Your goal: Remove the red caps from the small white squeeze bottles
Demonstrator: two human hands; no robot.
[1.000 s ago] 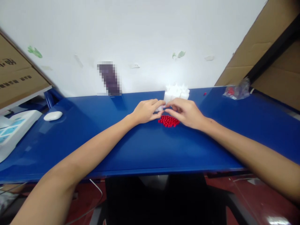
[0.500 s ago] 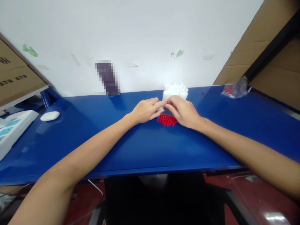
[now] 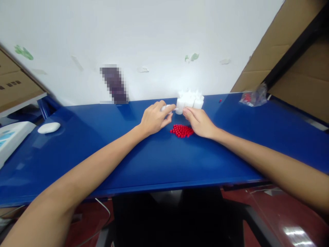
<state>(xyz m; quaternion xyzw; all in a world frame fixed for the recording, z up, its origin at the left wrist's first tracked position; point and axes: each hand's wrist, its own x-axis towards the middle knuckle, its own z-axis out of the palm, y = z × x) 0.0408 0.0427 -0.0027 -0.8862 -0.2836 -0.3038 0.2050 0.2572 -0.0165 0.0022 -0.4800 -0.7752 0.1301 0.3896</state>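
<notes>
My left hand (image 3: 154,118) is wrapped round a small white bottle (image 3: 163,108), whose thin nozzle points right. Just across from that nozzle, my right hand (image 3: 202,122) has its thumb and fingers pinched together; whatever they hold, if anything, is too small or hidden to tell. Between and below the hands lies a pile of small red caps (image 3: 181,130) on the blue table. Behind my right fingertips, several white bottles (image 3: 189,101) with pointed tips stand upright in a cluster near the wall.
A clear plastic bag (image 3: 257,97) with red pieces lies at the back right, and one loose red piece (image 3: 220,101) is nearby. A white oval case (image 3: 49,128) and a white tray-like object (image 3: 16,139) are at left. Cardboard (image 3: 279,44) flanks the right side.
My hands have moved apart; before, their fingertips met above the red caps. The bottle in my left hand shows more plainly. The view has shifted slightly.
</notes>
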